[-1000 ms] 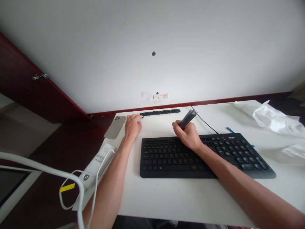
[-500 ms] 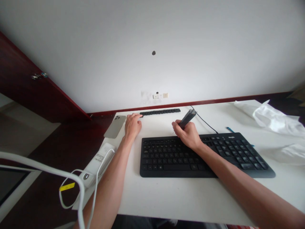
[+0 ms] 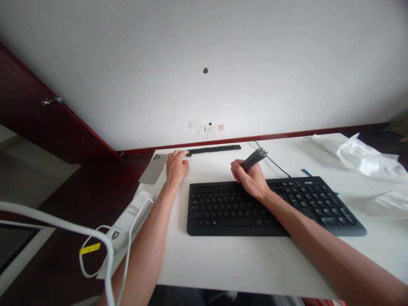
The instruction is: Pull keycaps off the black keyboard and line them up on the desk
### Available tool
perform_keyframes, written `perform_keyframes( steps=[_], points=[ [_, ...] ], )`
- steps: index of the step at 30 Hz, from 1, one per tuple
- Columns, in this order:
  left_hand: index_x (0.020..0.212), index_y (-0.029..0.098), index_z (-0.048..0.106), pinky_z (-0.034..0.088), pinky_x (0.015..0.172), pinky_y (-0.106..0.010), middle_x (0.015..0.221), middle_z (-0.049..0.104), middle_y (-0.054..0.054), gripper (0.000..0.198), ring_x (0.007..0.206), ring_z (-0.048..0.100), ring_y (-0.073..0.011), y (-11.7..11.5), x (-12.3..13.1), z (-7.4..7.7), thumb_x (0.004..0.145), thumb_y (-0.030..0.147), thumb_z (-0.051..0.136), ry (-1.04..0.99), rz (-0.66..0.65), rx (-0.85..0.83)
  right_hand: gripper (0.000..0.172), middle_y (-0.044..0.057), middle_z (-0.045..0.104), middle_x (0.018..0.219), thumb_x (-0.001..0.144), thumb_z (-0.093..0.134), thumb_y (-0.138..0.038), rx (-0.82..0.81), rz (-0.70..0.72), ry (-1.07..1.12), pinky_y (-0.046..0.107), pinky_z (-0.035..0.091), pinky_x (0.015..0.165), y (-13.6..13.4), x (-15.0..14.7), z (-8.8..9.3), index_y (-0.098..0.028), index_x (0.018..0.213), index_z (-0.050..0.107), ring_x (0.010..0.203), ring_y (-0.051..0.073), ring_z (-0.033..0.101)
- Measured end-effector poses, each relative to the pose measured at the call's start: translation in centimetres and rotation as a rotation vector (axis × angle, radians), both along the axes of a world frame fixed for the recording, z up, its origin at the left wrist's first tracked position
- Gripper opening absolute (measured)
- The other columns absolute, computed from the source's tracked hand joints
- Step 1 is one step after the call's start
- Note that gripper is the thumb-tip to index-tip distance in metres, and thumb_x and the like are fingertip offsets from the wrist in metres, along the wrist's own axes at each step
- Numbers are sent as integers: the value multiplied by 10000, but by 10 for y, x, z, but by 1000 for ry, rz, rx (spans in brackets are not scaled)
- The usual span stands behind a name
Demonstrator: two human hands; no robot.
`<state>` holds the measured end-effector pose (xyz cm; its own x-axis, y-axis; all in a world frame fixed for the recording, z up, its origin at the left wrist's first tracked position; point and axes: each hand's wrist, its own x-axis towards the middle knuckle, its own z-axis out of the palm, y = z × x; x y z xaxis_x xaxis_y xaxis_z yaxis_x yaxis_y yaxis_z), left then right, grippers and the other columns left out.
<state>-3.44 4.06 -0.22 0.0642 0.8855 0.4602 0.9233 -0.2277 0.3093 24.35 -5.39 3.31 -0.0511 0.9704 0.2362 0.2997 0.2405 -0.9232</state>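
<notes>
My left hand (image 3: 177, 168) rests near the back left of the white table (image 3: 204, 261), thumb apart and index finger stretched to the left end of a row of black keycaps (image 3: 215, 148). One separate keycap (image 3: 189, 155) lies just below that end, close to the fingertip. In my right hand (image 3: 251, 180) is a dark grey keycap puller (image 3: 254, 158), held like a pen, its thin wire end pointing down and left. This hand is over the upper edge of a black keyboard (image 3: 223, 208); the hand and forearm hide part of its keys.
A phone (image 3: 153, 170) lies face down left of my left hand. Below it a white power strip (image 3: 130, 216) with looped cables (image 3: 110, 259) runs along the table edge. White plastic bags (image 3: 360, 157) and a blue stick-like object (image 3: 307, 172) are on the right. The keyboard cord (image 3: 277, 165) trails backward.
My left fingertip has shifted slightly up and left, off the separate keycap, which now shows more fully. The keycap puller in my right hand has tilted a little to the right.
</notes>
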Motion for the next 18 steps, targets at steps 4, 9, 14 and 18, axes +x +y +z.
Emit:
perform_keyframes(
  steps=[4,9,14,18],
  points=[
    [1231,243,766,498,1074,-436,1247,718,-52,483,1136,591,-299,0,1,0,856,34,545,-18,-12,16,460,-17,491,547,1029,490,-395,14,31,5,302,363,586,1,0,0,-215,605,500,558,139,453],
    [1169,240,784,490,1090,-420,1218,723,-54,447,1136,597,-284,-1,4,5,852,36,545,-53,-43,36,297,-30,505,584,1021,486,-349,-5,87,38,300,347,567,1,0,0,-214,772,577,570,146,447],
    [1083,245,796,500,1067,-407,1176,730,-45,380,1122,611,-270,-13,14,21,874,51,544,-115,-100,51,329,-23,479,661,1060,427,-421,19,130,13,312,346,606,-2,0,0,-214,930,647,626,159,436],
    [1030,248,777,496,1069,-411,1146,732,-33,310,1122,628,-252,-34,33,40,895,73,561,-189,-179,41,290,-33,453,704,1064,428,-450,47,107,24,320,363,642,-2,-1,-2,-239,1106,622,658,170,432]
  ],
)
